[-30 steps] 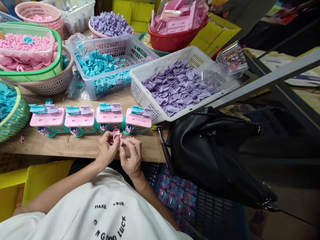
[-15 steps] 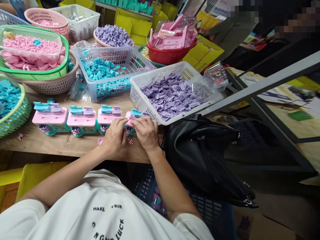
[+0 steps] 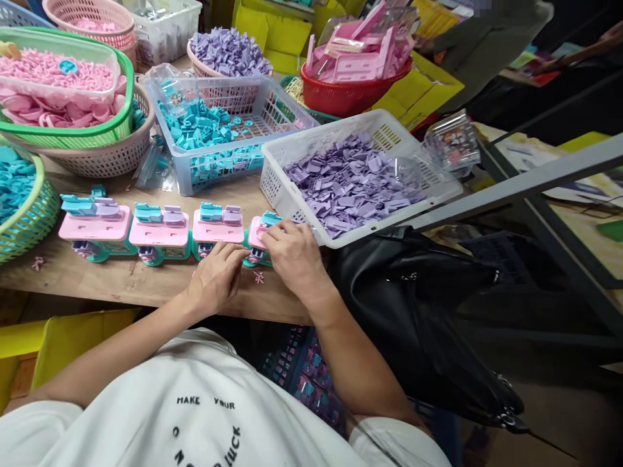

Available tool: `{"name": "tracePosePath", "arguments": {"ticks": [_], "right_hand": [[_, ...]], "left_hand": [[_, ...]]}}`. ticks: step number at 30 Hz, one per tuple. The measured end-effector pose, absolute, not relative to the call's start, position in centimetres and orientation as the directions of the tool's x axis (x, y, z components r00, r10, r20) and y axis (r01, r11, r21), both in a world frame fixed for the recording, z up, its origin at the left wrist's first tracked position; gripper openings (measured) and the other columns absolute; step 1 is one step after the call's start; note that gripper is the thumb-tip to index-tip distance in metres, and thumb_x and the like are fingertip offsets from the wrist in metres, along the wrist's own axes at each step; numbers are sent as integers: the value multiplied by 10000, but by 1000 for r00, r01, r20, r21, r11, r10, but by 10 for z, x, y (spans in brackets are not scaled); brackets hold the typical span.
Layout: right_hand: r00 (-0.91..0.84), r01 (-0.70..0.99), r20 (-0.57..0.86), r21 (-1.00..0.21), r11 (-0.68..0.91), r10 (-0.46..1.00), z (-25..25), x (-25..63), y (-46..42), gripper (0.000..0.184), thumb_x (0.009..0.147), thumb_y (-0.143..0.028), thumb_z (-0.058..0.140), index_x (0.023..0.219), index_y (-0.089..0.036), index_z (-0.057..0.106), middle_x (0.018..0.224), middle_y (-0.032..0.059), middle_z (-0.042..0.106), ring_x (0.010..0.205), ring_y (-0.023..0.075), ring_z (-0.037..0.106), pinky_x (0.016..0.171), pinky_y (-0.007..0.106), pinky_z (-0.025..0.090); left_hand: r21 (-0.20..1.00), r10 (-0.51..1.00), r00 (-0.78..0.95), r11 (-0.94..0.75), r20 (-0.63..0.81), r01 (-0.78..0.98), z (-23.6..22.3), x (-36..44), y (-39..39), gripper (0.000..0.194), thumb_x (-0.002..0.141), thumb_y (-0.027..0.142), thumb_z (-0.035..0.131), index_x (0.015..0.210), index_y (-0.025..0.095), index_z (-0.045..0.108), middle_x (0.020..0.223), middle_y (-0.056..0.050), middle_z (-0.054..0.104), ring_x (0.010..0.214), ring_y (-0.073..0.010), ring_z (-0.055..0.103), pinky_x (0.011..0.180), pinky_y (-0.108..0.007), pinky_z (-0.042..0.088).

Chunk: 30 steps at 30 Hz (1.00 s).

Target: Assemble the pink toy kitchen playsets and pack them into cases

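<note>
Four-sided pink-and-teal plastic toys with blue and purple tops stand in a row along the table. At the right end, my right hand [image 3: 299, 259] is over the last toy [image 3: 256, 235], its bent fingers closed around a small pink plastic piece at the toy's top; the fingers partly hide both. My left hand [image 3: 217, 275] lies at that toy's front left, fingers curled together with the tips against its lower side. Left of it stand another toy [image 3: 218, 224], a third [image 3: 159, 233] and a fourth. A small pink branched piece [image 3: 259, 277] lies on the wood between my hands.
Behind the row are a white basket [image 3: 311, 206] of purple parts and a clear-blue basket [image 3: 195, 159] of teal parts. Green baskets [image 3: 43, 211] stand at left, a red bowl [image 3: 341, 91] of pink parts behind. A black bag [image 3: 413, 311] hangs at the table's right end.
My right hand has moved onto the toy's top; before, both hands held the pink rounded piece above it. My left hand has dropped to the toy's lower side. The view has shifted slightly.
</note>
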State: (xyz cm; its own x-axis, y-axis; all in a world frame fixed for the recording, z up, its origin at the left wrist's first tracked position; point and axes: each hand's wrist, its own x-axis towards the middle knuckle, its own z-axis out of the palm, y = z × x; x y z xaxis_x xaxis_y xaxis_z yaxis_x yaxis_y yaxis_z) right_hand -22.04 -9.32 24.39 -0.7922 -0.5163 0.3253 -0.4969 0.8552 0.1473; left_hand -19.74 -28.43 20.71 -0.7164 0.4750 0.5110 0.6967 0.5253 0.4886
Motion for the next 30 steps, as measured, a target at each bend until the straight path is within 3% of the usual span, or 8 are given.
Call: {"name": "tracePosePath", "arguments": {"ticks": [3,6,13,18,21,24,30], "right_hand": [[-750,-511,461,49,858,-473,233,-216,-78,204,1014,-180,520,1054,-192,720,1014,42,771,923,202,579,779,357,322],[-727,-503,518,43,863,-450,229,-213,-74,190,1004,-166,543,1092,-183,710,1034,38,777,943,197,586,800,354,322],[-781,-510,346,128,851,-520,235,-215,-88,207,1003,-166,511,1055,-176,711,992,66,764,991,239,571,792,375,315],[-848,-368,428,-49,929,-313,221,-204,-93,263,986,-145,517,1172,-206,692,1112,82,750,1048,247,595,836,375,348],[-817,-375,521,-150,915,-249,209,-190,-93,282,990,-182,530,1220,-230,686,1152,87,733,1126,255,592,927,400,371],[-769,-365,627,-270,891,-125,189,-166,-91,256,981,-221,561,1194,-226,701,1114,106,706,1072,250,601,949,403,425],[-913,-258,403,-449,855,-64,142,-134,-85,214,968,-355,592,1040,-207,729,900,79,682,843,237,602,794,385,506]], "left_hand": [[518,448,-707,482,547,706,208,-193,-296,258,938,57,431,1102,148,608,1077,-117,705,964,-215,616,854,-365,555],[545,436,-720,470,540,694,208,-189,-304,220,943,59,453,1055,157,615,1047,-103,715,908,-198,611,823,-344,549],[537,426,-712,469,558,701,202,-187,-308,208,930,56,485,1056,154,618,1031,-97,717,876,-190,614,793,-325,539],[448,422,-719,578,552,682,194,-184,-325,199,925,81,491,1049,159,626,1005,-93,695,889,-213,594,775,-338,534],[402,424,-767,671,481,623,189,-177,-342,186,952,153,499,1079,147,635,1064,-121,676,950,-243,582,802,-370,539],[369,435,-799,722,415,585,180,-168,-353,231,967,234,512,1139,135,631,1102,-139,660,970,-264,569,813,-398,539],[360,386,-857,789,341,498,159,-167,-352,258,979,313,526,1115,134,653,1036,-139,676,948,-279,580,837,-423,518]]}}
